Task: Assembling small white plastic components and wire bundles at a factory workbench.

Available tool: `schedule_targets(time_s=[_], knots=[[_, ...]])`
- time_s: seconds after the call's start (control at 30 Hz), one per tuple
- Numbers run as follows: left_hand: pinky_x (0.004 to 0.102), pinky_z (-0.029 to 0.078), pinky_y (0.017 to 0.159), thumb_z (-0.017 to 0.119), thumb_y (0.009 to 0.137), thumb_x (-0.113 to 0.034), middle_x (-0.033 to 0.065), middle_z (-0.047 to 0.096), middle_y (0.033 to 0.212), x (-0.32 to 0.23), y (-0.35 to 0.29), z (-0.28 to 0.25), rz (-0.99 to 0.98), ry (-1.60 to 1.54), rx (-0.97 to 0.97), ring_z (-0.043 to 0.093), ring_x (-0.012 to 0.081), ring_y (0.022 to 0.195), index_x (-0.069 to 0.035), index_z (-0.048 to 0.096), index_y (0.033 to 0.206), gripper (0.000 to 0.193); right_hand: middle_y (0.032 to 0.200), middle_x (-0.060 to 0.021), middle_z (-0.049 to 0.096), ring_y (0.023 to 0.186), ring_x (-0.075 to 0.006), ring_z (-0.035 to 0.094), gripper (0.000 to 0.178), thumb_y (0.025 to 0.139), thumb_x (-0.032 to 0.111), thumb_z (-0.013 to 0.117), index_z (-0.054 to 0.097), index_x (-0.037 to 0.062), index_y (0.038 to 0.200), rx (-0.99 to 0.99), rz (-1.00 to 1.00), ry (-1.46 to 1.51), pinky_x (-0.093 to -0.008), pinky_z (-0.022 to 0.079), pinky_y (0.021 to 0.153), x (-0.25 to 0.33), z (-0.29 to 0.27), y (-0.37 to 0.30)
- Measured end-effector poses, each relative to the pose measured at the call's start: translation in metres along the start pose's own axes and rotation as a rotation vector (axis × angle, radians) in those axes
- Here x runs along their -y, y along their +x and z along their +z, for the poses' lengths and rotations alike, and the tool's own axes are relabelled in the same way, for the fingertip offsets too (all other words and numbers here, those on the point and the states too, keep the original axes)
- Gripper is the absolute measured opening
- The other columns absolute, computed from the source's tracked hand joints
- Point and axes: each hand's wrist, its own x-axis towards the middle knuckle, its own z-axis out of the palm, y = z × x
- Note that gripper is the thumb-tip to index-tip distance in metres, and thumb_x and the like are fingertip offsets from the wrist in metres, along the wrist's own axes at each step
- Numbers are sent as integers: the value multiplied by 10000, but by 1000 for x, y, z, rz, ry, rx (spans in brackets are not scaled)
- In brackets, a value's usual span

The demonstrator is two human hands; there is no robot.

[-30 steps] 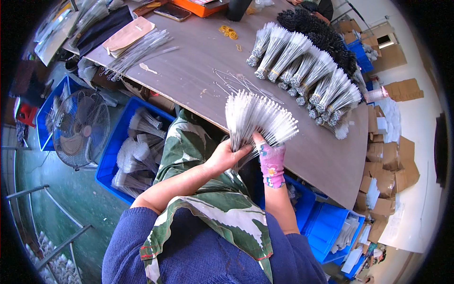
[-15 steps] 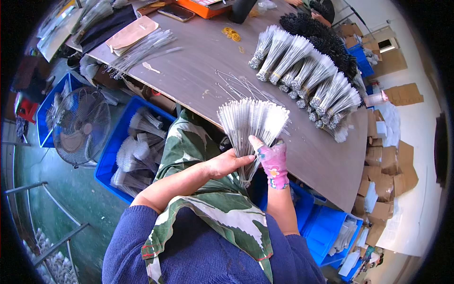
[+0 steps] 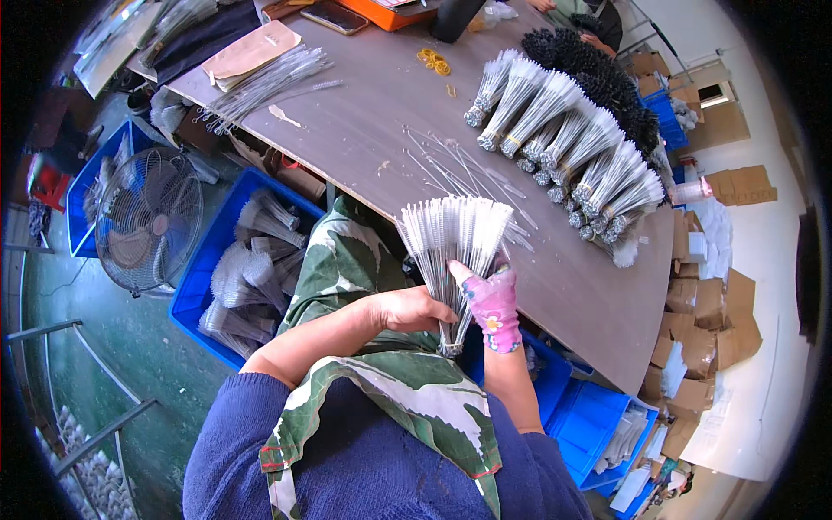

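A fanned bundle of thin wire brushes (image 3: 451,230) with white bristles stands upright between my hands, its looped wire ends gathered at the bottom near my apron. My bare left hand (image 3: 414,308) is closed around the lower wires from the left. On the other side, my right hand (image 3: 492,303), in a pink flowered glove with bare fingertips, grips the bundle, its thumb lying across the front. Just beyond, loose wire brushes (image 3: 464,169) lie scattered on the table (image 3: 347,130). Several tied brush bundles (image 3: 563,130) are stacked farther right.
Black-bristled brushes (image 3: 598,78) are heaped behind the tied bundles. Yellow rubber bands (image 3: 433,61) and a phone (image 3: 334,17) lie at the back. A blue crate (image 3: 195,303) of brushes and a fan (image 3: 149,221) stand left; blue bins (image 3: 576,429) stand right. Another person's hand (image 3: 596,43) shows far right.
The bundle has come slightly lower and nearer to me, and its fan looks narrower. My right hand has shifted down a little with it; both hands keep their hold.
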Motion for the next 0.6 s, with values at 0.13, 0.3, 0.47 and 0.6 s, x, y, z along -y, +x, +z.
schedule_targets(time_s=[0.13,0.3,0.47,0.6], knots=[[355,432,890,518,747,66,68,566,1083,-6,4,-1,152,-164,1,552,185,990,-44,435,1259,531,1002,-71,642,885,-146,618,404,743,19,694,550,16,1120,-147,-2,64,-284,482,772,-1,2,-4],[362,403,929,510,717,69,94,569,1097,-8,1,0,114,-175,-12,542,208,1033,-23,425,1239,536,997,-78,631,859,-153,615,401,738,7,706,552,-14,1108,-226,-45,6,-295,489,754,9,5,-9],[349,399,938,518,694,54,106,561,1129,-9,3,-6,105,-190,131,537,211,1058,-20,415,1258,578,1011,-79,623,871,-154,605,436,718,28,734,554,-20,1113,-269,-48,55,-294,480,773,14,2,-10],[346,392,948,524,694,50,107,548,1161,-17,-3,5,73,-196,148,533,211,1068,-21,374,1314,642,1008,-80,621,873,-157,599,444,715,41,741,556,-24,1113,-303,-56,97,-295,476,783,13,-2,-9]])
